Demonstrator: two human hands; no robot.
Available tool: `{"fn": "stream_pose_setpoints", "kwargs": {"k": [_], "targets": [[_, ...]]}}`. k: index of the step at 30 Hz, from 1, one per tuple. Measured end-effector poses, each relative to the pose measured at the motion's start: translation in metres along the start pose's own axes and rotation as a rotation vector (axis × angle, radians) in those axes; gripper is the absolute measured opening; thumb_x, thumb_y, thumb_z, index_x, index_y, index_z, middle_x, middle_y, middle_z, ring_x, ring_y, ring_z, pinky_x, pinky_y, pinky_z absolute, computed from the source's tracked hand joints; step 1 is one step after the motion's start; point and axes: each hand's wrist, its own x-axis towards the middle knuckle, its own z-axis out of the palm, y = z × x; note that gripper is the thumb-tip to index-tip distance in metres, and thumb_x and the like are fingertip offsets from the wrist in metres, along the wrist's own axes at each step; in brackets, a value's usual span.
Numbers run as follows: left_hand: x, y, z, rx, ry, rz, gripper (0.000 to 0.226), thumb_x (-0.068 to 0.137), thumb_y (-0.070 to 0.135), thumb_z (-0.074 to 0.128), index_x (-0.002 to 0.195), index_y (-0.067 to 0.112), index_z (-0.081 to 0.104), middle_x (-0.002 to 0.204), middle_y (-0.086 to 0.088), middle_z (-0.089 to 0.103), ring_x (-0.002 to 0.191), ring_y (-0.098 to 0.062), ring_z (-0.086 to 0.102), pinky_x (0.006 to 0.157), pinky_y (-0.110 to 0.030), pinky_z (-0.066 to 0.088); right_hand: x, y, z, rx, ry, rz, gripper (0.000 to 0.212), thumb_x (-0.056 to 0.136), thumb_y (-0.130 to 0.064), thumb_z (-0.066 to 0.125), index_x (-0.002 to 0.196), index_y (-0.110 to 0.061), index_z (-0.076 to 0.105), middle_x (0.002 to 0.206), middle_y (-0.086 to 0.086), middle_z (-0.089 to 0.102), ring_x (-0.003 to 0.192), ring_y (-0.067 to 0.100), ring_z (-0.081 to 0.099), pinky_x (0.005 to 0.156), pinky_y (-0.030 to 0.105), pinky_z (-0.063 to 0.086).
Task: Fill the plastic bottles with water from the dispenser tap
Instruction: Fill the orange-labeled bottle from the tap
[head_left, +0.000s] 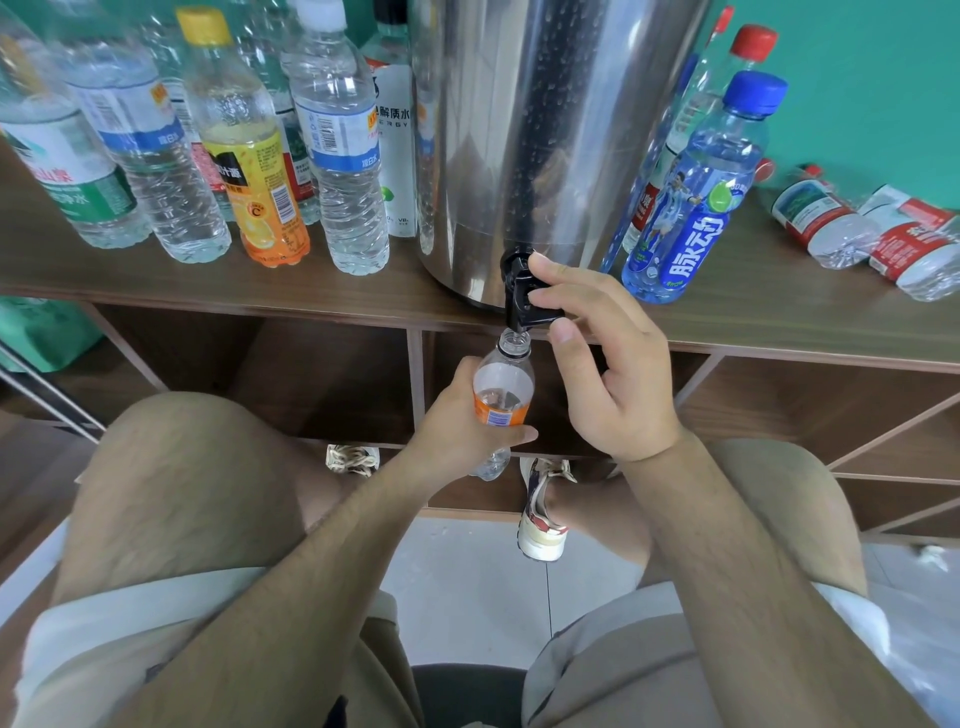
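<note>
My left grip (453, 422) is wrapped round the small orange-label bottle (503, 382), holding it neck up just below the counter (779, 317) edge, its open mouth right under the spout of the black tap (519, 293). My right grip (608, 364) sits above and to the right of the bottle, thumb and fingers pinching the tap's lever. The tap juts from the foot of the steel dispenser (545, 130) on the counter. A row of capped bottles (337, 156) stands to its left, and a blue bottle (696, 208) stands just to its right.
</note>
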Motion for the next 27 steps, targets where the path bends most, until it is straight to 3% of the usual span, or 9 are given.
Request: {"fn": "stream_pose_setpoints", "kwargs": {"k": [9, 18, 23, 27], "targets": [[0.001, 0.0, 0.001, 0.004, 0.003, 0.001, 0.093, 0.073, 0.043, 0.094, 0.144, 0.029, 0.035, 0.133, 0.008, 0.057, 0.117, -0.015, 0.061, 0.086, -0.015, 0.048, -0.001, 0.002, 0.001, 0.007, -0.001, 0.005, 0.027, 0.108, -0.011, 0.049, 0.125, -0.003, 0.069, 0.145, 0.01, 0.063, 0.135, 0.022, 0.06, 0.098, 0.043, 0.057], [0.001, 0.0, 0.001, 0.002, 0.013, 0.0, 0.093, 0.072, 0.045, 0.094, 0.143, 0.03, 0.036, 0.129, 0.011, 0.058, 0.111, -0.012, 0.061, 0.077, -0.009, 0.044, 0.0, 0.003, 0.003, -0.005, -0.006, -0.009, 0.029, 0.106, -0.006, 0.049, 0.127, 0.0, 0.069, 0.145, 0.012, 0.062, 0.137, 0.022, 0.057, 0.099, 0.041, 0.056], [0.0, 0.001, 0.0, -0.007, 0.01, 0.0, 0.092, 0.072, 0.043, 0.094, 0.143, 0.028, 0.037, 0.129, 0.009, 0.059, 0.113, -0.014, 0.063, 0.078, -0.01, 0.046, 0.003, -0.005, 0.004, 0.032, 0.005, 0.042, 0.026, 0.104, -0.01, 0.056, 0.125, -0.001, 0.068, 0.141, 0.012, 0.062, 0.134, 0.016, 0.057, 0.094, 0.019, 0.05], [0.0, 0.001, -0.001, -0.008, 0.008, -0.015, 0.092, 0.073, 0.043, 0.094, 0.143, 0.029, 0.036, 0.128, 0.01, 0.057, 0.112, -0.014, 0.062, 0.076, -0.01, 0.045, 0.006, -0.006, 0.002, 0.111, -0.002, 0.086, 0.021, 0.103, -0.005, 0.059, 0.121, 0.001, 0.068, 0.138, 0.014, 0.063, 0.132, 0.014, 0.058, 0.093, 0.017, 0.049]]}}
